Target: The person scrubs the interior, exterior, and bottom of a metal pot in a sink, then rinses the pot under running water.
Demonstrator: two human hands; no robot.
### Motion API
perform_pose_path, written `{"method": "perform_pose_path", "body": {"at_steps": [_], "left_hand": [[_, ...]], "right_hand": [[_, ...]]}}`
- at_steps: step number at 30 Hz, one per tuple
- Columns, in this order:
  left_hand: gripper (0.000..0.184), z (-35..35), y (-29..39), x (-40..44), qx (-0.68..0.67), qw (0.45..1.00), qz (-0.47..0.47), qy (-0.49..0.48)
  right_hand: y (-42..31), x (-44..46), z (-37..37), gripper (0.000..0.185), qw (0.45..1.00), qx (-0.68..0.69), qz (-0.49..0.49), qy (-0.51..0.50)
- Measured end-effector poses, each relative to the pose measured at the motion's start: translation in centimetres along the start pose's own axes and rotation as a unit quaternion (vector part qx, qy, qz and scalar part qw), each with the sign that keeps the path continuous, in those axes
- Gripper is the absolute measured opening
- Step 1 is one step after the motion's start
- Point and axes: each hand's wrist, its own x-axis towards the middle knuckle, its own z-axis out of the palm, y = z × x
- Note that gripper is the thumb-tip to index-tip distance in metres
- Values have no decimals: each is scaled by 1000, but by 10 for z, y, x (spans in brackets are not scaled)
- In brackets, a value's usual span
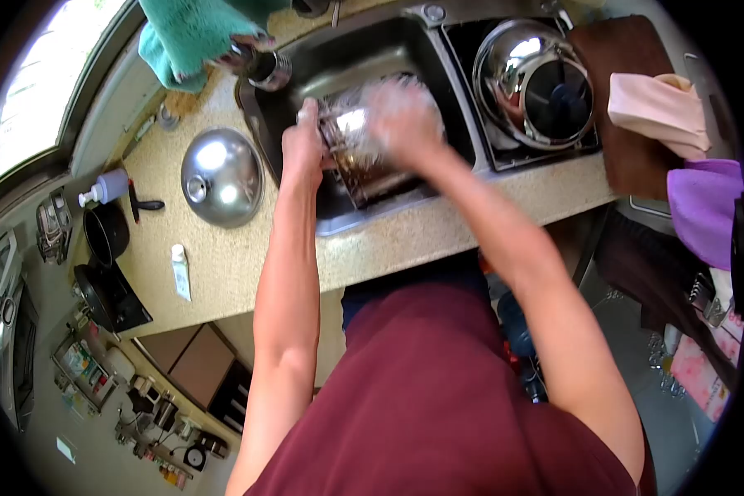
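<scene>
A shiny rectangular piece (376, 175) with a dark, brownish face stands tilted over the sink (339, 223). My left hand (304, 149) is closed on its left edge, thumb pointing up. Over its upper part is my right hand (401, 120), smeared by motion. Something whitish and glinting shows around the right fingers, but blur hides what it is and whether they hold it. The exact kind of the rectangular piece does not show.
A domed steel lid (223, 176) lies left of the sink, near a white tube (180, 271). A black-handled tool (145, 202) is beyond it. Right of the sink stands a steel pot (521, 83) beside a brown board (624, 58). A green towel (186, 41) hangs upper left.
</scene>
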Motion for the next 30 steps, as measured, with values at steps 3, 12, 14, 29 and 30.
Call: {"method": "perform_pose_path", "body": {"at_steps": [3,12,14,29,30], "left_hand": [[52,5,8,-5,-21,1000,5,-14],[29,7,20,13,-123,991,-51,-6],[27,6,23,22,-151,986,-69,3],[16,-5,27,91,-249,959,-132,-22],[17,-1,36,81,-219,966,-136,6]], "right_hand": [[16,42,-18,39,991,22,133,-27],[20,44,1,44,972,113,198,-60],[-12,30,15,42,985,129,115,11],[-85,21,18,49,988,136,32,61],[-87,14,27,46,984,147,33,98]]}}
